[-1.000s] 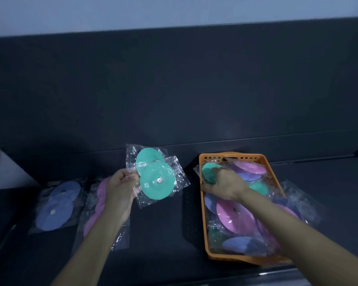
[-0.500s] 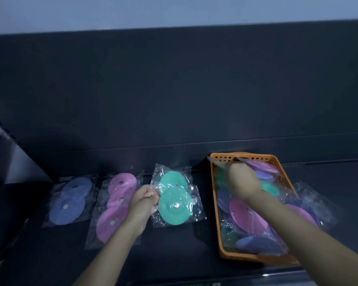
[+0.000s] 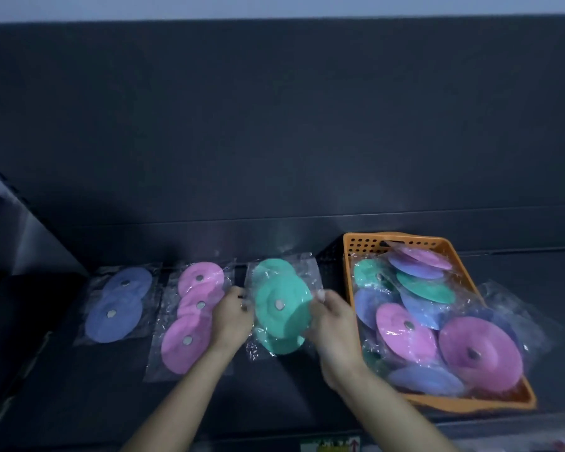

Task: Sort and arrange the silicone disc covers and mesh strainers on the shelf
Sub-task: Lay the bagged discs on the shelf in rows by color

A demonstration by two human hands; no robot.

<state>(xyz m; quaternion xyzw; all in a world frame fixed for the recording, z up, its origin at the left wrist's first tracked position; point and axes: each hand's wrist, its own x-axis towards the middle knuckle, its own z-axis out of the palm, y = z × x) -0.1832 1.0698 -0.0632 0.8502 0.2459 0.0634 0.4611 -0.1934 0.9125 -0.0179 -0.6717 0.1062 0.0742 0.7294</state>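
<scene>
Right hand (image 3: 333, 321) has left the basket (image 3: 359, 243) to join left hand (image 3: 232, 318), fingers (image 3: 320, 296) of both pinching the green covers (image 3: 281, 305), stacked front-to-back.

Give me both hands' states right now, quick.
Left hand: pinching the left edge of the top green disc pack.
Right hand: gripping the same pack's right edge.

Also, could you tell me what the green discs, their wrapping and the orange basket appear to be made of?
The green discs: probably silicone, matte, smooth, with a greyish centre stud. The wrapping: thin clear plastic film, glossy, crinkled. The orange basket: likely rigid moulded plastic, its wall perforated.
</scene>
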